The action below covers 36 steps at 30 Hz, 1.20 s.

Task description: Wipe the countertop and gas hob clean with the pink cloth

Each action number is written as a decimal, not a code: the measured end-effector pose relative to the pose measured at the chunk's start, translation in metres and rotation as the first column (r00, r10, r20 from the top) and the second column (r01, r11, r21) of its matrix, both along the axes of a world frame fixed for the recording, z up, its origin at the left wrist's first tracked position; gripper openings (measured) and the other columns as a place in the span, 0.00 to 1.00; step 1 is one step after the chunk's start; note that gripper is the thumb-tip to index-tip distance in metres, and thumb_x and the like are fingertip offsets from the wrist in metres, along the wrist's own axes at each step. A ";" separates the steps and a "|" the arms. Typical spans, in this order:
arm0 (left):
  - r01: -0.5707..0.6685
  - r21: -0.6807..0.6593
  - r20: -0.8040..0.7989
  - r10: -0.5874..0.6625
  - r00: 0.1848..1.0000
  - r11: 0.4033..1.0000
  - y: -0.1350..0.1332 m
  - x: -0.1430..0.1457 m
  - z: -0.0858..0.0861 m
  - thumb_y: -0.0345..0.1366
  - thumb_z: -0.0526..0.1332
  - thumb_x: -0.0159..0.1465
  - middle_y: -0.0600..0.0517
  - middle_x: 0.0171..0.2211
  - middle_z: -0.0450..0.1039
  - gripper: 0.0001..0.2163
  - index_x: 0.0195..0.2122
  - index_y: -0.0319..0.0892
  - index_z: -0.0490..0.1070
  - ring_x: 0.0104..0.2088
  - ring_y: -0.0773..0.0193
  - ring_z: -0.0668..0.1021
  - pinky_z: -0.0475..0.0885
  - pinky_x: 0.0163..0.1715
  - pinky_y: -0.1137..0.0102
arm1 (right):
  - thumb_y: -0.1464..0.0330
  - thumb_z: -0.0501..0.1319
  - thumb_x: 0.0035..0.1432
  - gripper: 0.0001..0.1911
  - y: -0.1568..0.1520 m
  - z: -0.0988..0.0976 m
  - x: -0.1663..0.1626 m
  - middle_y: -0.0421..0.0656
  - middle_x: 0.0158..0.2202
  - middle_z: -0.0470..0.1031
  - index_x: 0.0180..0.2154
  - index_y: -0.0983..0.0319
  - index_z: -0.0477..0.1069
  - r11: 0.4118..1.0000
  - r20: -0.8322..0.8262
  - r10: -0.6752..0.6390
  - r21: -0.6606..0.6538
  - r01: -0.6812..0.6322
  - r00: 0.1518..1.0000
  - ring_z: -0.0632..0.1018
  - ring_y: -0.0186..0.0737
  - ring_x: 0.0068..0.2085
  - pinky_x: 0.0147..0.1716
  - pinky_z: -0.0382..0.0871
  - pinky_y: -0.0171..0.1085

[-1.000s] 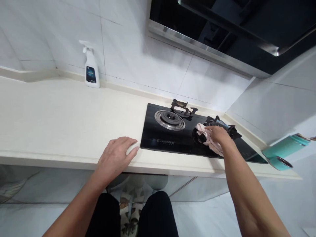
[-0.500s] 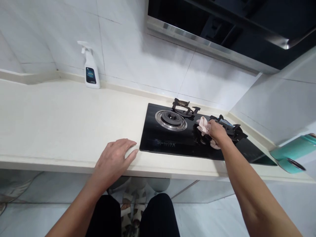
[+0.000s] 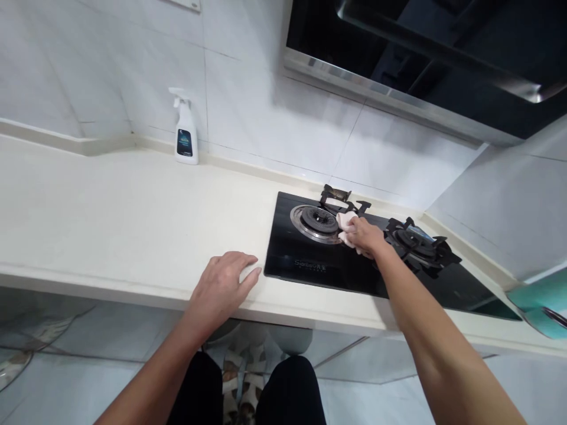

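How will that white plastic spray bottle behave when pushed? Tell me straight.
The white plastic spray bottle looks tall and narrow on a small base, so it would probably tip if pushed high up. Its trigger head likely makes it top-heavy. Its weight is unclear, since the fill level doesn't show.

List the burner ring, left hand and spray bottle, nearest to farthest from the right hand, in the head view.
From the right hand on the pink cloth:
1. Burner ring, hob's left side
2. Left hand, counter's front edge
3. Spray bottle, counter's back, by wall
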<state>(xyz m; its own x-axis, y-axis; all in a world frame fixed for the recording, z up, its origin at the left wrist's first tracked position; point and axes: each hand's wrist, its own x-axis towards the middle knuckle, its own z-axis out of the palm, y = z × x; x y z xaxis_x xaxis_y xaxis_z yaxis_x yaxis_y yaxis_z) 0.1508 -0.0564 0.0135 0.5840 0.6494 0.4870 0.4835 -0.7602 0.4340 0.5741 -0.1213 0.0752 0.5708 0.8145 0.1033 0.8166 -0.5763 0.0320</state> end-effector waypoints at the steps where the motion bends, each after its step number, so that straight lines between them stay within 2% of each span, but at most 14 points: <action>1: 0.007 0.008 -0.004 -0.007 1.000 1.000 -0.001 0.000 0.000 0.43 0.56 0.73 0.46 0.53 0.82 0.14 0.51 0.45 0.77 0.55 0.50 0.81 0.71 0.55 0.54 | 0.60 0.60 0.68 0.21 -0.001 -0.003 -0.011 0.52 0.60 0.73 0.59 0.58 0.69 1.000 0.019 0.029 0.010 -0.029 0.999 0.79 0.51 0.54 0.51 0.70 0.44; 4: 0.013 0.029 -0.012 -0.012 1.000 1.000 -0.003 0.000 0.002 0.42 0.55 0.74 0.46 0.52 0.82 0.14 0.51 0.45 0.77 0.55 0.50 0.81 0.70 0.55 0.54 | 0.55 0.58 0.69 0.23 -0.010 -0.011 -0.041 0.51 0.61 0.71 0.60 0.58 0.69 0.994 0.056 0.101 0.035 -0.103 0.993 0.77 0.52 0.55 0.53 0.69 0.45; 8: -0.005 0.035 -0.020 0.006 1.000 0.999 -0.006 0.001 0.004 0.41 0.55 0.74 0.45 0.53 0.82 0.14 0.51 0.45 0.78 0.54 0.50 0.81 0.70 0.55 0.54 | 0.59 0.58 0.68 0.21 -0.023 -0.016 -0.085 0.48 0.58 0.73 0.60 0.55 0.70 0.968 0.073 0.236 0.068 -0.241 0.969 0.77 0.49 0.53 0.50 0.69 0.42; 11: -0.003 0.046 -0.034 0.005 0.999 0.999 -0.007 0.000 0.005 0.41 0.55 0.74 0.45 0.53 0.82 0.14 0.51 0.44 0.78 0.54 0.49 0.81 0.70 0.55 0.53 | 0.62 0.59 0.66 0.23 -0.025 -0.019 -0.130 0.47 0.58 0.74 0.62 0.55 0.70 0.911 0.057 0.385 0.140 -0.389 0.921 0.76 0.50 0.54 0.51 0.69 0.43; 15: 0.013 0.072 -0.041 -0.011 0.999 0.997 -0.003 -0.002 0.001 0.42 0.55 0.74 0.44 0.54 0.81 0.15 0.51 0.44 0.78 0.56 0.49 0.80 0.70 0.56 0.53 | 0.56 0.60 0.68 0.29 -0.016 -0.019 -0.191 0.47 0.60 0.73 0.67 0.54 0.65 0.811 -0.002 0.548 0.244 -0.531 0.836 0.73 0.51 0.59 0.56 0.68 0.45; 19: 0.008 0.055 -0.066 -0.005 0.998 0.998 0.004 -0.002 -0.003 0.45 0.55 0.74 0.46 0.55 0.81 0.15 0.50 0.46 0.78 0.55 0.49 0.80 0.70 0.57 0.53 | 0.53 0.60 0.69 0.28 -0.005 -0.016 -0.217 0.48 0.61 0.72 0.66 0.52 0.68 0.766 0.008 0.610 0.248 -0.593 0.792 0.71 0.53 0.60 0.57 0.67 0.49; 23: 0.024 0.022 -0.096 -0.022 0.995 0.999 0.008 -0.004 -0.001 0.47 0.55 0.74 0.47 0.56 0.81 0.16 0.51 0.47 0.78 0.56 0.50 0.80 0.70 0.57 0.55 | 0.50 0.61 0.69 0.27 -0.006 -0.018 -0.200 0.47 0.72 0.63 0.65 0.48 0.71 0.795 -0.044 0.584 0.231 -0.561 0.810 0.65 0.58 0.68 0.63 0.60 0.59; 26: 0.035 0.031 -0.080 -0.032 0.996 0.999 0.006 -0.006 0.002 0.48 0.55 0.74 0.47 0.55 0.81 0.17 0.51 0.47 0.79 0.56 0.51 0.80 0.71 0.57 0.56 | 0.53 0.61 0.68 0.25 -0.025 -0.023 -0.171 0.44 0.71 0.68 0.64 0.48 0.72 0.825 -0.108 0.539 0.268 -0.498 0.835 0.68 0.54 0.68 0.63 0.63 0.54; 29: 0.035 0.036 -0.065 -0.033 0.997 0.999 0.004 -0.007 0.003 0.48 0.55 0.73 0.46 0.54 0.82 0.17 0.51 0.47 0.79 0.55 0.51 0.81 0.72 0.57 0.56 | 0.59 0.62 0.66 0.22 -0.061 -0.032 -0.135 0.44 0.66 0.74 0.60 0.51 0.76 0.852 -0.085 0.455 0.331 -0.405 0.887 0.73 0.53 0.66 0.62 0.67 0.52; 36: 0.037 0.062 -0.052 -0.034 0.998 0.997 0.006 -0.007 -0.004 0.47 0.56 0.72 0.47 0.55 0.81 0.16 0.52 0.48 0.79 0.56 0.49 0.80 0.72 0.57 0.55 | 0.65 0.58 0.59 0.22 -0.179 -0.056 -0.053 0.48 0.60 0.80 0.53 0.55 0.80 0.861 -0.048 0.321 0.431 -0.271 0.946 0.77 0.52 0.61 0.63 0.69 0.50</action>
